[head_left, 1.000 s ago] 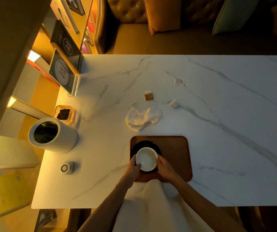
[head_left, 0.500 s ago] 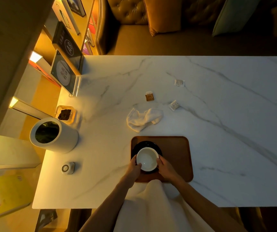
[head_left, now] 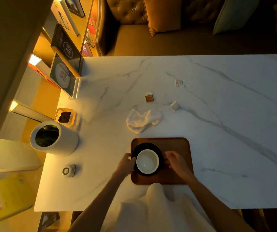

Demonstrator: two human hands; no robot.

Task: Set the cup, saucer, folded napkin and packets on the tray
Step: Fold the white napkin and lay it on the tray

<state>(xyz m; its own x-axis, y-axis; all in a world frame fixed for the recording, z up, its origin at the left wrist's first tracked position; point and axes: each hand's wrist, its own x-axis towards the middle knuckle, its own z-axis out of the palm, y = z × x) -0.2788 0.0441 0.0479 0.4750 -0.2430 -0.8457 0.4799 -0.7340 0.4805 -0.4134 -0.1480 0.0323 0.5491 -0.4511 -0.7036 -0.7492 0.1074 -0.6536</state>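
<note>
Veined marble table (head_left: pixel 201 131), rounded wooden tray (head_left: pixel 176 144), glossy white cup (head_left: pixel 147 161)

Bare forearms, cream-white garment (head_left: pixel 152 210) over torso.

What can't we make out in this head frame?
- Print on the three packets: too small, dim.
- Cup handle: not visible from above.
- Near edge of the tray: covered by the white garment.
- Left hand fingertips at the saucer: contact unclear.
</note>
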